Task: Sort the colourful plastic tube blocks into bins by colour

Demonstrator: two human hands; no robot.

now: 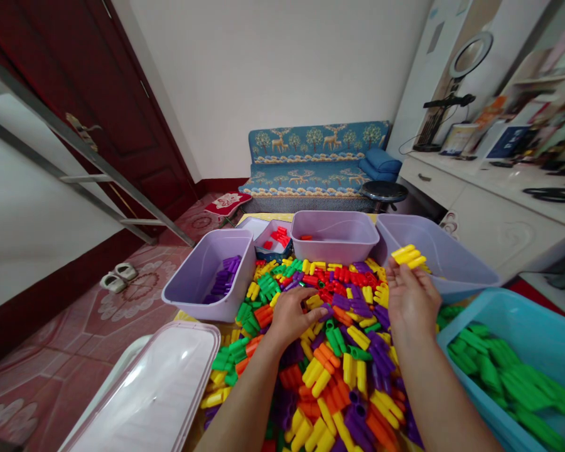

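A big heap of plastic toy building pieces (pixel 327 358) in yellow, green, orange, red and purple covers the table in front of me. My right hand (pixel 412 298), raised over the right side of the heap, is closed on yellow building pieces (pixel 408 256), held in front of the rim of a lavender bin (pixel 452 254). Low over the middle of the heap is my left hand (pixel 295 314). Its thumb is apart from the bent fingers, and nothing shows between them. The fingertips are close to yellow and purple pieces; I cannot tell whether they touch.
A lavender bin (pixel 207 242) at left holds purple pieces. Another lavender bin (pixel 334 251) stands at the back, beside a small tray (pixel 262 235) with red pieces. Green pieces fill part of a blue bin (pixel 475 314) at right. A plastic lid (pixel 155 389) lies front left.
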